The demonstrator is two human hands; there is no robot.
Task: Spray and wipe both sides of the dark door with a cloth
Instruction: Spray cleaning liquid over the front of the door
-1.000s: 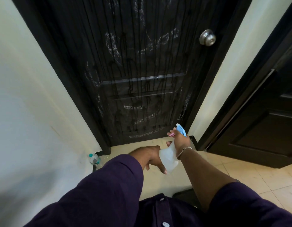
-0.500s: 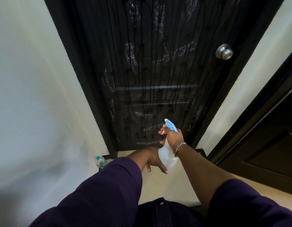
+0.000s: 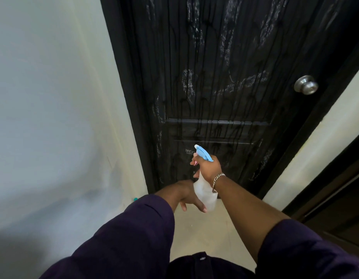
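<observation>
The dark door [image 3: 225,77] stands shut in front of me, wet with long drip lines and whitish foam streaks. My right hand [image 3: 209,168] grips the neck of a translucent spray bottle [image 3: 204,193] with a blue trigger head [image 3: 202,154], nozzle pointed at the door's lower panel. My left hand [image 3: 186,195] hangs below and left of the bottle, fingers loose and pointing down, holding nothing. No cloth is in view.
A silver round knob [image 3: 306,84] sits on the door's right side. A pale wall [image 3: 54,117] runs along the left. A second dark door [image 3: 335,198] stands at the right edge. Beige floor tiles [image 3: 210,234] lie below my arms.
The view has tilted up and closer to the door. My right hand has raised the spray bottle higher against the lower panel. The small bottle on the floor is nearly out of sight.
</observation>
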